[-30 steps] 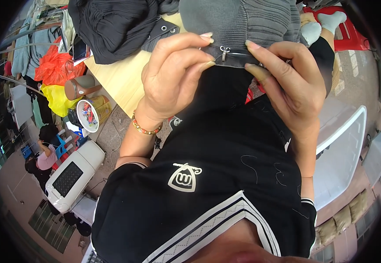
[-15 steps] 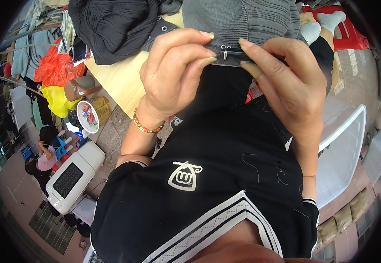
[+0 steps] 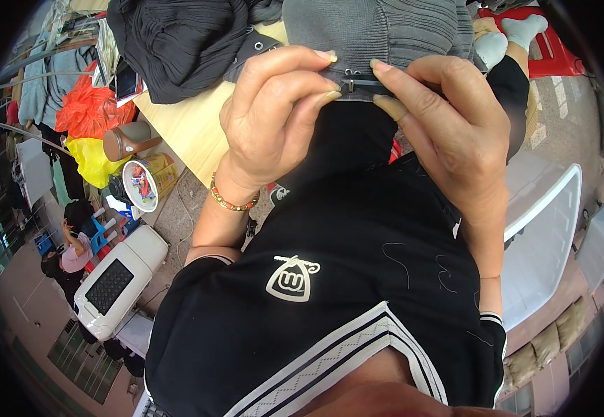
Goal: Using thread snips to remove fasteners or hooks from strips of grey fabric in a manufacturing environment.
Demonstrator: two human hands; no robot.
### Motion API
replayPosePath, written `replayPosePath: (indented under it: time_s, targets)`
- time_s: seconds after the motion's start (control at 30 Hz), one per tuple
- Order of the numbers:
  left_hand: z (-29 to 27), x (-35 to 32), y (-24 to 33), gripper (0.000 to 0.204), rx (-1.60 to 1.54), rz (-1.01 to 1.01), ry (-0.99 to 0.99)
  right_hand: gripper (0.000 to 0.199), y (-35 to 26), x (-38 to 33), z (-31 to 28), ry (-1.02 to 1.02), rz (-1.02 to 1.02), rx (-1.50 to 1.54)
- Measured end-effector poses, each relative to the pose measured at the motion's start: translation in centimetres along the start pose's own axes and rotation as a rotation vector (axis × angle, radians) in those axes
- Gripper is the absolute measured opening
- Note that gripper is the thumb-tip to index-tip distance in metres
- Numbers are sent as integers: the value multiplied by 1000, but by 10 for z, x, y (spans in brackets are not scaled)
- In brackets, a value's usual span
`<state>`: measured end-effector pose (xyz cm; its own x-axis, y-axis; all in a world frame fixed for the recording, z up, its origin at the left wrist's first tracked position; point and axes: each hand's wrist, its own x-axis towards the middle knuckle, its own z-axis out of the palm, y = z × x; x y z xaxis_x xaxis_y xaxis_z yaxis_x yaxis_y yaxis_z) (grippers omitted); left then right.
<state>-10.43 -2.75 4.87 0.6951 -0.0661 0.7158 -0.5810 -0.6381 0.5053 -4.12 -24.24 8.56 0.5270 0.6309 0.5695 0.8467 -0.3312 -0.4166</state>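
- A grey ribbed knit garment (image 3: pixel 378 28), matt and soft-looking, is pinched at its hem by the left hand (image 3: pixel 274 118) and right hand (image 3: pixel 448 132).
- Small metal fastener parts (image 3: pixel 352 80), dull silver, are seen at that hem.
- A black crinkled cloth (image 3: pixel 177 42) is laid on a smooth, pale wooden tabletop (image 3: pixel 191 128).
- A beaded bracelet (image 3: pixel 231 202), glossy, is worn on the left wrist.
- A white chair (image 3: pixel 541 229) looks like smooth plastic.

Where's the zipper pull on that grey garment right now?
In the head view it sits top centre, on the lower edge of the grey knit garment: the zipper pull is pinched between the left hand and right hand.
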Motion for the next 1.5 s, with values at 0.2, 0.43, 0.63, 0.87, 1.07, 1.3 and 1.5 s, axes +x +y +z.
replayPosePath:
  time_s: [0.2,0.43,0.63,0.87,1.07,1.3,1.5]
  targets:
    - [-5,0,5,16,-26,-13,-33,40,3,-5,-7,-23,91,124]
    - [-28,9,31,10,-50,34,-298,36,25,-33,-35,154,291,198]
    - [-13,20,33,35,-246,162,-415,39,28,-43,-33,198,329,256]
    - [7,20,10,42,250,52,-180,40,26,-46,-28,185,360,312]
    - [18,19,5,30,265,150,-28,41,23,-40,-22,144,307,299]
    - [21,17,0,22,170,101,15,41,20,-36,-22,130,299,293]
    - [12,11,8,18,58,26,-26,41,22,-34,-15,116,213,270]
